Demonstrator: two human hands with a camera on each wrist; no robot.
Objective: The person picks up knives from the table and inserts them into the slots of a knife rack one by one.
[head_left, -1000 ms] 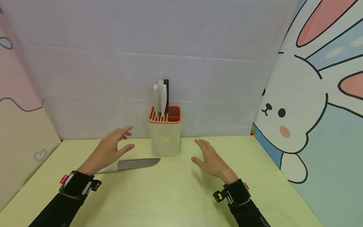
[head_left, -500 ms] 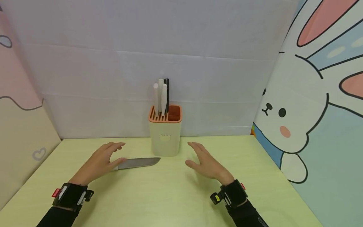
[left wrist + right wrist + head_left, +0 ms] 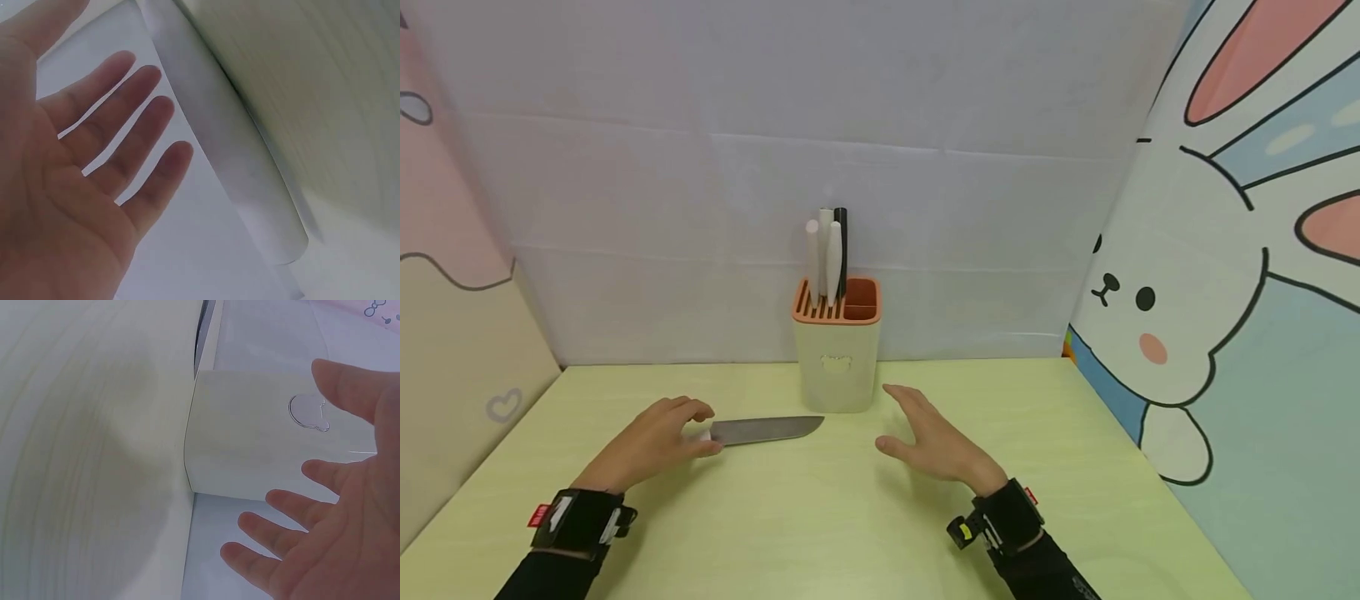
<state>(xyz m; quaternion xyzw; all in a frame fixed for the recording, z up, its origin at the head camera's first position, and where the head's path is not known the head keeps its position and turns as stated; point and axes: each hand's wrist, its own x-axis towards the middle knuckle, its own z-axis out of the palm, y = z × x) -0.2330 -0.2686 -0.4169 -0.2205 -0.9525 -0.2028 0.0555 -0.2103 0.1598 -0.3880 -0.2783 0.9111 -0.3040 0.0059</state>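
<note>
A knife [image 3: 767,430] lies flat on the table, its broad grey blade pointing right. Its white handle is mostly covered by my left hand [image 3: 651,446] in the head view. From the left wrist, the pale handle [image 3: 234,144] shows beyond the spread fingers, not enclosed by them. My right hand [image 3: 936,442] hovers over the table with fingers extended and thumb apart, holding nothing. Nearest to it stands a cream knife holder [image 3: 837,367] with an orange slotted top. The right wrist view shows the holder's side [image 3: 244,431] behind the fingers.
Several white handles [image 3: 823,258] and a black handle [image 3: 841,250] stick up from the holder's slots. The pale yellow table [image 3: 790,517] ends at a white cloth backdrop [image 3: 700,208]. Cartoon-printed panels [image 3: 1180,333] flank both sides.
My left hand has moved back and down to the knife handle, its fingers bending a little. The right hand has drifted slightly left and nearer me. Knife and holder have stayed put.
</note>
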